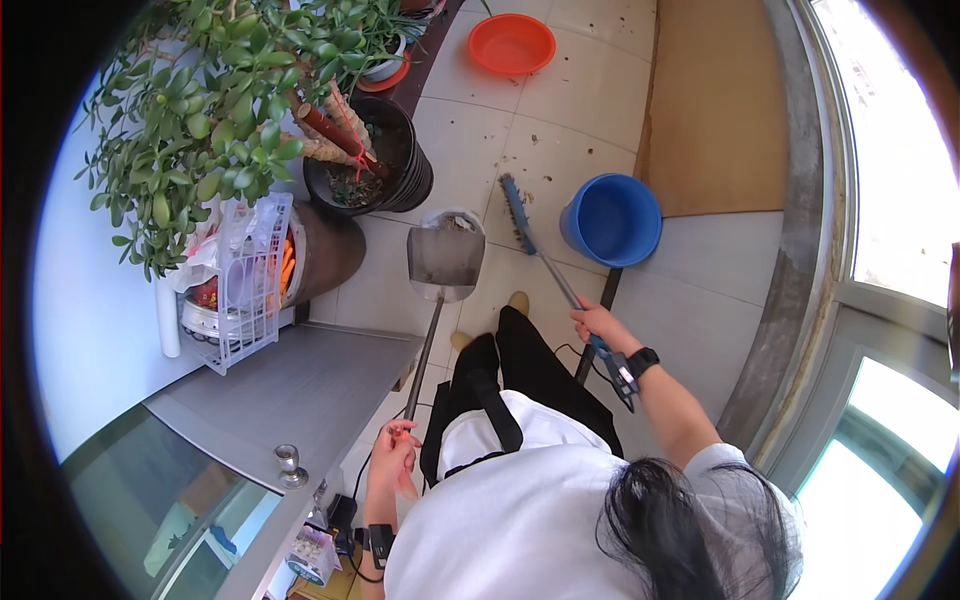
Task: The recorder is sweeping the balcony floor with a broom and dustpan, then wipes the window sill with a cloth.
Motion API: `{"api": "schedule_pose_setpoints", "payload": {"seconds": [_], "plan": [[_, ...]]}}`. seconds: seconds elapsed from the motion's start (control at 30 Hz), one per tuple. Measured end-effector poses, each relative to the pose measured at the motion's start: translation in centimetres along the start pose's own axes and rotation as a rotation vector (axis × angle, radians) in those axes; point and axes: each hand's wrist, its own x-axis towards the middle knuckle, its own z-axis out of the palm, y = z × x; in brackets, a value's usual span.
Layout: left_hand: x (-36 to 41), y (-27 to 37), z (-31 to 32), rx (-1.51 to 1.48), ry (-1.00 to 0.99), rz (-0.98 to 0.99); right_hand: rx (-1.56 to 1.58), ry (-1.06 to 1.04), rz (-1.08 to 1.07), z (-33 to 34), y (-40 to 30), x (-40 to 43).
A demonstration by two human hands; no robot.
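My right hand point(606, 328) grips the handle of a broom point(556, 274) with a blue head point(517, 214), its bristles down at the tiles. In my left hand point(394, 454) is the upper end of a long-handled dustpan point(445, 255). The pan rests on the floor left of the broom head, and some grey debris point(456, 223) shows at its far lip. Dry leaf bits point(528, 198) lie beside the broom head, with more scattered farther off. Right of the broom stands a blue bucket point(613, 219).
A red basin point(511, 43) sits on the floor ahead. On the left are a jade plant in a black pot point(409, 176), a brown container point(330, 240) with a white rack point(247, 292), and a grey counter point(300, 390). A cardboard sheet point(716, 105) lies at right, near the window frame.
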Motion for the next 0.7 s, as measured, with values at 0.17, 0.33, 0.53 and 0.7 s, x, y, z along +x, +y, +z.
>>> {"api": "schedule_pose_setpoints", "payload": {"seconds": [0.17, 0.33, 0.53, 0.7], "plan": [[0.9, -3.2, -2.4, 0.029, -0.01, -0.047, -0.993, 0.344, -0.171, 0.5, -3.2, 2.1], [5.9, -7.7, -5.4, 0.128, -0.04, -0.103, -1.241, 0.524, -0.201, 0.7, -2.1, 10.9], [11.5, -12.1, -9.1, 0.269, -0.092, -0.149, -1.942, -0.064, -0.374, 2.7, 9.8, 11.2], [15.1, -15.4, -11.4, 0.332, -0.129, -0.152, -1.879, -0.109, -0.092, 5.1, 18.9, 6.9]]}}
